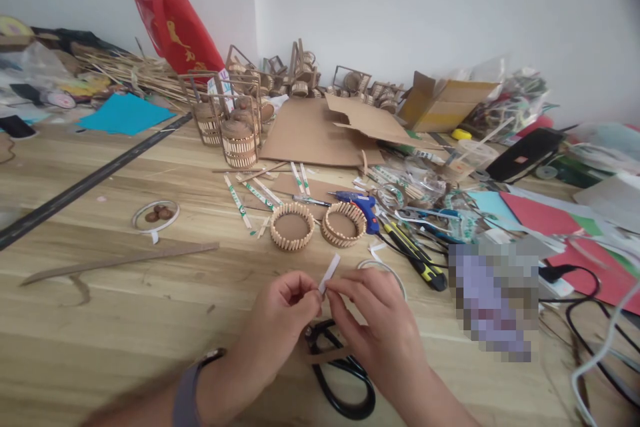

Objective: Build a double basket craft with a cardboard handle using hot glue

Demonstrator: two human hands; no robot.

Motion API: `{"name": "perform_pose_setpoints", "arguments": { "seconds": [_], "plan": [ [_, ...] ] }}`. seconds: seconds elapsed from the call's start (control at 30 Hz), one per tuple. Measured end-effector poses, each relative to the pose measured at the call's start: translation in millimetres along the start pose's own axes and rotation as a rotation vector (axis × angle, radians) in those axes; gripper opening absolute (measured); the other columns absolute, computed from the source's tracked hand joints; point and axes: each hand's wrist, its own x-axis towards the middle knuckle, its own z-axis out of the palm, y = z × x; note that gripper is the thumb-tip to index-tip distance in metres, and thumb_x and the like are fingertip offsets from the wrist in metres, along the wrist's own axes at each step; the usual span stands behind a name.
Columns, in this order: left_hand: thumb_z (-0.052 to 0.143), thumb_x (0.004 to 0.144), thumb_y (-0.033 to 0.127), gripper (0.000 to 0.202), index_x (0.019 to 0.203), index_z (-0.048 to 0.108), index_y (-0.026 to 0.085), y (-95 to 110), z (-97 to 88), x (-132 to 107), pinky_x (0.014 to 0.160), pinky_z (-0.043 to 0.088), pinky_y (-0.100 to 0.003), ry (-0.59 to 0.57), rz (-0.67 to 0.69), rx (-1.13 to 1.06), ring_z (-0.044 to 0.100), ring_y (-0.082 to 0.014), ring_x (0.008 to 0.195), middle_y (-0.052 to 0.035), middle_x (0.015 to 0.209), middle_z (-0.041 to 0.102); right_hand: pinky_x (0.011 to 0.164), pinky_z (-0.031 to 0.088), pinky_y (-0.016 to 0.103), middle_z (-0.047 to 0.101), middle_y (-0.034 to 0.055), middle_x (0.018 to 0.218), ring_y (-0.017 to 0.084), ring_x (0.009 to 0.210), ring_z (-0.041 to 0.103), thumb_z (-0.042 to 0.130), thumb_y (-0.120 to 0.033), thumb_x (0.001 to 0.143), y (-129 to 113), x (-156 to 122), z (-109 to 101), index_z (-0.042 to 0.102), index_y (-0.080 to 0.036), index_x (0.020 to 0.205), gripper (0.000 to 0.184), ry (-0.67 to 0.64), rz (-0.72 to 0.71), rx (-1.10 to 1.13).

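A short strip of white tape (330, 271) is pinched between the fingertips of my left hand (285, 310) and my right hand (377, 317). Both hands are closed on it above the wooden table. Below them lie black-handled scissors (350, 390), partly covered by my right hand and a thin brown strip (330, 355). Just beyond my fingers stand two round baskets of small wooden sticks, a left basket (292, 227) and a right basket (344, 225). A white ring (393, 267), perhaps a tape roll, sits partly hidden behind my right hand.
Right of the baskets lie a blue glue gun (363, 207) and a yellow-black utility knife (415, 257). A white ring with brown balls (159, 213) and a long cardboard strip (125, 263) are at left. Farther back are a cardboard sheet (305, 130) and tiered stick baskets (239, 143).
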Motion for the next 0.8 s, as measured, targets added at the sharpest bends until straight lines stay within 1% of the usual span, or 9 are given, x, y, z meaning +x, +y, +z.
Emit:
{"name": "perform_pose_setpoints", "arguments": {
  "seconds": [0.13,0.23,0.4,0.53,0.67,0.8],
  "plan": [
    [0.055,0.074,0.032,0.016,0.066,0.055,0.018,-1.0,-1.2,-2.6,0.055,0.033,-0.023,0.003,0.03,0.048,0.042,-0.0117,0.058,0.0039,0.061,0.048,0.069,0.042,0.033,0.069,0.0035,0.083,0.018,0.075,0.062,0.058,-0.012,0.089,-2.3,-2.2,2.1,0.067,-0.02,0.093,0.013,-0.028,-0.031,-0.03],
    [0.055,0.075,0.034,0.017,0.068,0.056,0.018,-0.5,-2.0,-3.2,0.058,0.036,-0.024,-0.004,0.028,0.07,0.044,-0.0126,0.061,0.0032,0.063,0.05,0.07,0.041,0.033,0.069,0.0035,0.083,0.017,0.073,0.061,0.058,-0.013,0.09,-3.7,-2.9,0.5,0.067,-0.02,0.095,0.012,-0.023,-0.048,-0.054],
    [0.055,0.075,0.035,0.018,0.07,0.058,0.018,3.3,-2.0,-4.3,0.057,0.036,-0.024,0.008,0.013,0.135,0.047,-0.0132,0.061,0.0025,0.063,0.055,0.07,0.039,0.033,0.068,0.004,0.081,0.017,0.073,0.058,0.057,-0.013,0.091,-4.1,-2.9,-3.1,0.066,-0.018,0.092,0.011,-0.043,-0.076,-0.112],
    [0.054,0.079,0.037,0.021,0.074,0.062,0.018,6.3,-1.8,-6.0,0.06,0.04,-0.024,-0.007,0.035,0.173,0.054,-0.0152,0.066,0.0007,0.069,0.062,0.071,0.038,0.033,0.067,0.0035,0.081,0.017,0.074,0.058,0.055,-0.014,0.093,-1.3,-0.6,-6.2,0.066,-0.019,0.094,0.012,-0.089,-0.085,-0.112],
    [0.053,0.082,0.037,0.022,0.077,0.064,0.019,6.7,-2.5,-7.4,0.063,0.042,-0.025,-0.022,0.054,0.235,0.057,-0.016,0.07,0.0002,0.072,0.064,0.07,0.038,0.032,0.065,0.0028,0.078,0.017,0.072,0.057,0.049,-0.017,0.097,1.8,3.1,-9.6,0.066,-0.018,0.093,0.018,-0.122,-0.126,-0.129],
    [0.051,0.084,0.035,0.022,0.078,0.065,0.019,5.9,-2.7,-7.4,0.065,0.042,-0.025,-0.034,0.095,0.325,0.057,-0.0162,0.07,-0.0001,0.073,0.064,0.069,0.035,0.033,0.062,0.0019,0.072,0.017,0.067,0.055,0.042,-0.017,0.1,3.7,5.6,-11.3,0.062,-0.019,0.08,0.029,-0.174,-0.156,-0.178]
  ]
}}
